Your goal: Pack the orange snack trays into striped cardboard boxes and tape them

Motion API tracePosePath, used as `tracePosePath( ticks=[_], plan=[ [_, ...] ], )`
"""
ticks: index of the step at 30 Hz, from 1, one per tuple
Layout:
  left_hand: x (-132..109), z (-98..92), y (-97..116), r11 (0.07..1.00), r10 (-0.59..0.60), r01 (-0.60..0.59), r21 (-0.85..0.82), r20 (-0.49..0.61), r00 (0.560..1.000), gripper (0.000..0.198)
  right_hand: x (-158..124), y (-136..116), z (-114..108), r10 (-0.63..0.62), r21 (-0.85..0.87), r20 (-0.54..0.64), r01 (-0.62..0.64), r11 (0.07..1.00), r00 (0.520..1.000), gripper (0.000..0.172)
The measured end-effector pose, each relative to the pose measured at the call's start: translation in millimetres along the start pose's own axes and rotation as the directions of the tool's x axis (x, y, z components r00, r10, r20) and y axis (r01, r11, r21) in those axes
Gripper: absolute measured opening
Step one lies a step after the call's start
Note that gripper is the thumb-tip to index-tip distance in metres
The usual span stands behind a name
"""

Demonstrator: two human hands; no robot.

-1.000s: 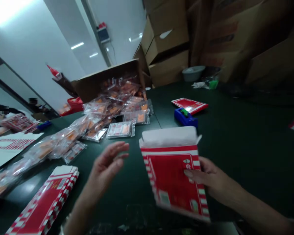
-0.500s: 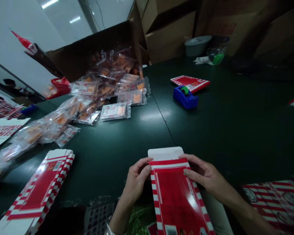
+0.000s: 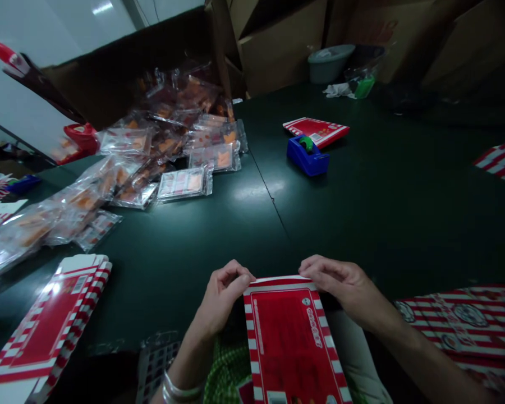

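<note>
A red box with red and white striped edges (image 3: 286, 336) lies in front of me, its top end toward the table. My left hand (image 3: 225, 292) pinches the top left corner between thumb and fingers. At the top right corner, my right hand (image 3: 340, 280) grips the edge with thumb and fingers together. The white flap at that end no longer stands up; a thin white and red edge shows between the hands. On the left lies a stack of similar flat boxes (image 3: 53, 325).
Clear packets with orange pieces (image 3: 185, 182) spill from a large cardboard box (image 3: 130, 53) at the back left. A blue tape dispenser (image 3: 307, 157) sits by a red carton (image 3: 326, 132). Striped cartons (image 3: 467, 320) lie at the right, a grey tub (image 3: 330, 64) behind.
The white flap has been folded down at the box's top end. Both hands have moved to the top corners, and the view has shifted slightly right.
</note>
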State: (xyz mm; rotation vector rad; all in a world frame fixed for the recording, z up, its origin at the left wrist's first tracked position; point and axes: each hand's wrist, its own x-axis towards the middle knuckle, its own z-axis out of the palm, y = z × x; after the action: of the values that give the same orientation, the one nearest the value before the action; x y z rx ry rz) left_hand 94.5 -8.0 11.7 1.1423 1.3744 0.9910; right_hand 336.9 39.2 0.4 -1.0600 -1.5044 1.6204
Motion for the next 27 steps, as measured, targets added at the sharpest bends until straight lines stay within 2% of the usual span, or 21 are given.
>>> tracePosePath(
  ticks=[2, 4, 9, 12, 14, 18, 21, 23, 25, 27],
  plan=[
    [3.5, 0.8, 5.4, 0.994, -0.015, 0.017, 0.106, -0.016, 1.000, 0.022, 4.2, -4.6, -1.2, 0.047, -0.017, 0.006, -0.047, 0.999, 0.999, 0.029],
    [9.4, 1.4, 11.0, 0.983, -0.040, 0.036, 0.182, 0.013, 0.999, 0.017, 10.1, -8.9, -1.4, 0.120, -0.037, 0.052, -0.118, 0.992, 0.991, 0.026],
    [30.0, -3.0, 26.5, 0.981, -0.184, 0.170, 0.093, 0.181, 0.966, 0.015, 24.8, -20.5, 2.3, 0.360, 0.114, 0.170, -0.381, 0.918, 0.917, 0.033],
    [39.9, -6.8, 31.7, 0.966, -0.259, 0.252, 0.057, 0.216, 0.942, 0.013, 28.3, -27.6, 5.0, 0.408, 0.186, 0.165, -0.434, 0.881, 0.898, 0.033],
    [41.1, -8.6, 32.8, 0.968, -0.252, 0.240, 0.078, 0.242, 0.937, 0.012, 25.5, -30.7, 5.7, 0.379, 0.154, 0.107, -0.392, 0.907, 0.919, 0.030],
    [26.0, -9.1, 31.4, 0.980, -0.084, 0.041, 0.194, 0.219, 0.972, 0.013, 5.2, -29.2, 6.8, 0.194, -0.070, -0.053, -0.197, 0.978, 0.980, 0.034],
    [4.9, -3.4, 24.7, 0.980, -0.016, -0.014, 0.197, 0.147, 0.989, 0.025, -14.9, -21.0, 7.6, 0.083, -0.201, -0.142, -0.111, 0.973, 0.986, 0.037],
    [-9.6, 2.7, 16.5, 0.980, 0.018, -0.028, 0.196, 0.056, 0.998, 0.030, -24.5, -13.9, 7.4, 0.026, -0.248, -0.165, -0.067, 0.966, 0.986, 0.035],
    [-22.3, 8.2, 7.3, 0.958, 0.117, -0.108, 0.265, -0.019, 0.993, 0.032, -28.9, -7.3, 7.4, -0.014, -0.266, -0.175, -0.034, 0.964, 0.984, 0.034],
    [-31.0, 10.3, 0.6, 0.900, 0.228, -0.208, 0.384, -0.007, 0.974, 0.034, -29.1, -1.6, 8.6, -0.020, -0.256, -0.198, -0.032, 0.966, 0.980, 0.032]
  ],
)
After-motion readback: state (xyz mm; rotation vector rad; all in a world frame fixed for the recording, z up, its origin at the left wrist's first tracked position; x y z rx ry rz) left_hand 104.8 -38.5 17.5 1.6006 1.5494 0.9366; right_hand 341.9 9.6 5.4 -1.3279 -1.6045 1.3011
